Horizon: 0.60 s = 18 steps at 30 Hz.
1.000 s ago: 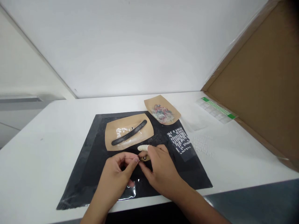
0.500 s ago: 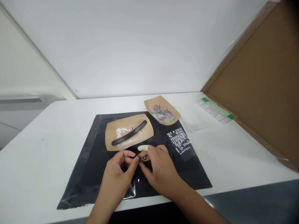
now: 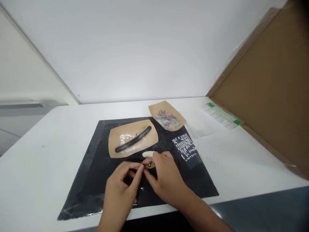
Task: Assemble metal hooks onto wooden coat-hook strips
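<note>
My left hand (image 3: 122, 182) is closed in a pinch, thumb and forefinger meeting at the left end of a small gold-coloured piece with a round metal knob (image 3: 149, 165). Whatever sits between those fingertips is too small to make out. From the other side my right hand (image 3: 166, 178) grips the gold-coloured piece, fingers wrapped partly round it and hiding much of it. A cream finger cot (image 3: 147, 154) covers its forefinger. Just beyond the hands, a curved black nail file (image 3: 133, 140) lies across a brown paper tray (image 3: 113, 133) among small white pieces (image 3: 123, 138).
Both hands are over a black mat (image 3: 93, 180) on a white table (image 3: 36, 161). Behind stands a second paper tray (image 3: 154, 109) with small colourful packets. At right are a sheet of white stickers (image 3: 184, 146), a clear compartment box (image 3: 223, 115) and a cardboard wall (image 3: 265, 90).
My left fingers have closed into a tighter pinch, and the hand has tilted slightly. A dark bit seen near its fingertips before is hidden now. My right hand has hardly moved.
</note>
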### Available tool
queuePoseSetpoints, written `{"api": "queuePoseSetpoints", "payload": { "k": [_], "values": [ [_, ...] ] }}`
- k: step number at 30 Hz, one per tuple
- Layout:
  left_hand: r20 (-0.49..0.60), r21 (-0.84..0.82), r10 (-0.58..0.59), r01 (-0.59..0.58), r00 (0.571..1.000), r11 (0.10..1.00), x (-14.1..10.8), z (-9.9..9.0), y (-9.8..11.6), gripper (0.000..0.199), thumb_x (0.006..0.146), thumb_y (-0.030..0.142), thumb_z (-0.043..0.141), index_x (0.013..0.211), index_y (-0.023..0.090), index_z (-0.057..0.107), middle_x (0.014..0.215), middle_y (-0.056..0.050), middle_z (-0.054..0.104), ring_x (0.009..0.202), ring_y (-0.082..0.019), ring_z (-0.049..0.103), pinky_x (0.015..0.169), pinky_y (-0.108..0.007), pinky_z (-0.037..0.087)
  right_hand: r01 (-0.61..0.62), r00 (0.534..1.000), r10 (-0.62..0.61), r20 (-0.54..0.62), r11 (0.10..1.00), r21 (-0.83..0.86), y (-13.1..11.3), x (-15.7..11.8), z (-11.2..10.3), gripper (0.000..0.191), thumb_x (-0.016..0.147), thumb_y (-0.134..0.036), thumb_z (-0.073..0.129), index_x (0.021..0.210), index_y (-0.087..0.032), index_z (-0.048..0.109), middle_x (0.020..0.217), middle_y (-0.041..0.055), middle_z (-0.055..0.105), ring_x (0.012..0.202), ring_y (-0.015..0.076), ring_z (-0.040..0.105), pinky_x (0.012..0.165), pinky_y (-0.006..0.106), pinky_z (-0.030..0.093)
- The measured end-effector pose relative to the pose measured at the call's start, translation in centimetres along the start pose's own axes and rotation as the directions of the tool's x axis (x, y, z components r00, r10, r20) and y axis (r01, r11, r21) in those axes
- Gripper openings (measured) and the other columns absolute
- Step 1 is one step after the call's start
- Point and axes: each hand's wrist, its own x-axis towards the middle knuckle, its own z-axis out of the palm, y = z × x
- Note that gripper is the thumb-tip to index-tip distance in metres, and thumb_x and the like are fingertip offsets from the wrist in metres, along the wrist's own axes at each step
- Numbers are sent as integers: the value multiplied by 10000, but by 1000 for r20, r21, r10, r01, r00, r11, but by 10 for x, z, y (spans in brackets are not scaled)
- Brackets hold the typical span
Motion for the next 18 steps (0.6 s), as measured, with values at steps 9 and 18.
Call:
{"api": "queuePoseSetpoints", "payload": {
  "k": [9, 18],
  "values": [
    [18, -54, 49, -48, 999, 997, -4, 1, -13, 390, 933, 520, 687, 1164, 208, 726, 864, -38, 707, 586, -173, 711, 343, -228, 562, 13, 1000, -13, -17, 1000, 1, 0, 0, 0, 144, 977, -167, 638, 1048, -218, 523, 1000, -7, 745, 889, 198, 687, 871, 374, 337],
    [-3, 33, 165, -165, 986, 986, -5, 5, -16, 306, 965, 413, 655, 1225, 253, 685, 1037, -42, 718, 638, -140, 697, 395, -215, 576, 47, 999, -48, -17, 998, -31, 3, -3, 0, 181, 988, -155, 629, 1137, -214, 546, 1121, 36, 773, 980, 222, 705, 920, 401, 352]
  ]
}}
